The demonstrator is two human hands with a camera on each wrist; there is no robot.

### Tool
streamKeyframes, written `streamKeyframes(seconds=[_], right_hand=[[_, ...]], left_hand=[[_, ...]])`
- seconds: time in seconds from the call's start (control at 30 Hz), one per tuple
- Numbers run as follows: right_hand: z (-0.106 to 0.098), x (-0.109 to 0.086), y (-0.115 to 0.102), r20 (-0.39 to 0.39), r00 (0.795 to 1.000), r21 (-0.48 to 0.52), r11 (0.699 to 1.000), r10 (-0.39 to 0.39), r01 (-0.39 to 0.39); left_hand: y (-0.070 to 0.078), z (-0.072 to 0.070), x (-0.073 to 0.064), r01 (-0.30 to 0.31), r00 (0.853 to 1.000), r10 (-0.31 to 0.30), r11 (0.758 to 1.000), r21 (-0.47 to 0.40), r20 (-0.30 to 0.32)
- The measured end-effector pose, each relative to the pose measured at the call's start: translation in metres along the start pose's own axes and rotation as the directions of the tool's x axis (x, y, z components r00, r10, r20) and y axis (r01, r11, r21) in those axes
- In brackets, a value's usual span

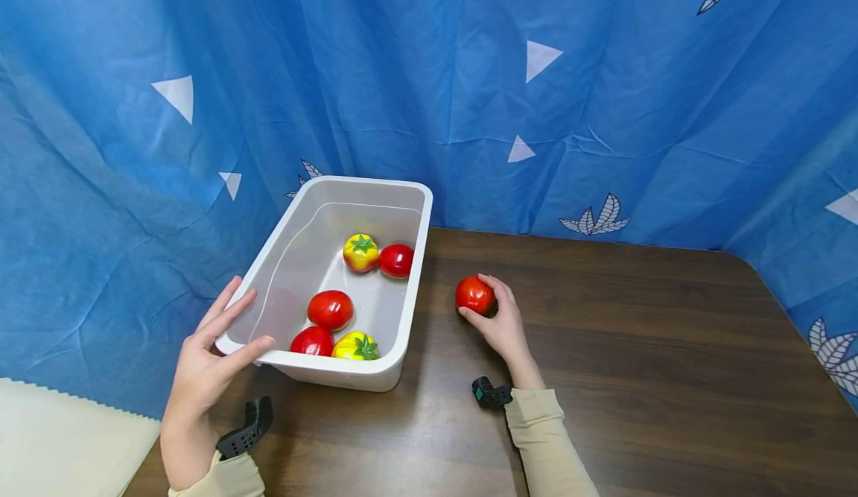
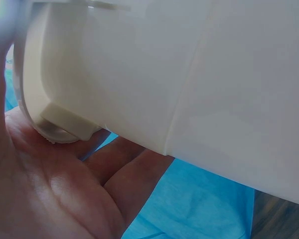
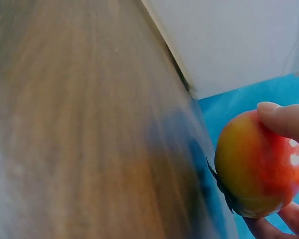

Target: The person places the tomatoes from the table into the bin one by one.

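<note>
A glossy red toy tomato (image 1: 474,295) is gripped between the thumb and fingers of my right hand (image 1: 504,325), to the right of a white plastic bin (image 1: 404,325). Seen from the right wrist, the tomato (image 3: 259,167) shows a yellow-orange side, with its green leafy top turned toward the tabletop. My left hand (image 1: 204,363) holds the bin's near left corner, thumb over the front rim and fingers along the left rim. In the left wrist view, the fingers (image 2: 134,184) pass behind the bin's outer wall (image 2: 199,89), which hides their tips.
Inside the bin lie several toy tomatoes: a yellow one (image 1: 360,252) beside a red one (image 1: 396,261) at the back, others nearer the front. Brown wooden table (image 1: 657,348) extends rightward. Blue patterned cloth (image 1: 469,95) hangs behind and left; pale cloth (image 1: 60,437) lies lower left.
</note>
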State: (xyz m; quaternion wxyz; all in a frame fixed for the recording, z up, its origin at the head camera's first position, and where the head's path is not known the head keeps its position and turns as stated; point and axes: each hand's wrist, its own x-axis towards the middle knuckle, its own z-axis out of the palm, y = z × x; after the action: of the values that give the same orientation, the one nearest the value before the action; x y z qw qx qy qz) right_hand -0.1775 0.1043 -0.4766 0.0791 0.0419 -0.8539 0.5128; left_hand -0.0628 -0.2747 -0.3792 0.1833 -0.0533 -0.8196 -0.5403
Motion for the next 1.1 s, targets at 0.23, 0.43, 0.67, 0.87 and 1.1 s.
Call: streamKeyframes(seconds=[0.23,0.43,0.67,0.87,1.1], right_hand=[[-0.002,0.000,-0.006,-0.005,1.000,0.022,1.000,-0.011,0.011],[-0.004,0.000,-0.010,-0.008,1.000,0.035,0.999,-0.020,0.020],[-0.007,0.000,-0.016,-0.017,0.998,0.055,0.997,-0.059,0.060],[-0.010,-0.001,-0.023,-0.023,0.996,0.060,0.994,-0.086,0.088],[-0.014,-0.002,-0.032,-0.017,0.996,0.064,0.994,-0.093,0.093]], left_hand=[[0.000,0.000,0.001,-0.007,1.000,0.007,1.000,-0.010,0.003],[-0.001,0.001,0.001,-0.004,1.000,0.004,1.000,-0.012,0.003],[-0.001,0.001,0.001,0.000,1.000,0.000,1.000,-0.012,0.000],[-0.001,0.000,0.000,-0.008,1.000,0.008,1.000,-0.008,0.000],[0.000,0.000,0.000,0.021,1.000,-0.021,1.000,0.017,-0.006]])
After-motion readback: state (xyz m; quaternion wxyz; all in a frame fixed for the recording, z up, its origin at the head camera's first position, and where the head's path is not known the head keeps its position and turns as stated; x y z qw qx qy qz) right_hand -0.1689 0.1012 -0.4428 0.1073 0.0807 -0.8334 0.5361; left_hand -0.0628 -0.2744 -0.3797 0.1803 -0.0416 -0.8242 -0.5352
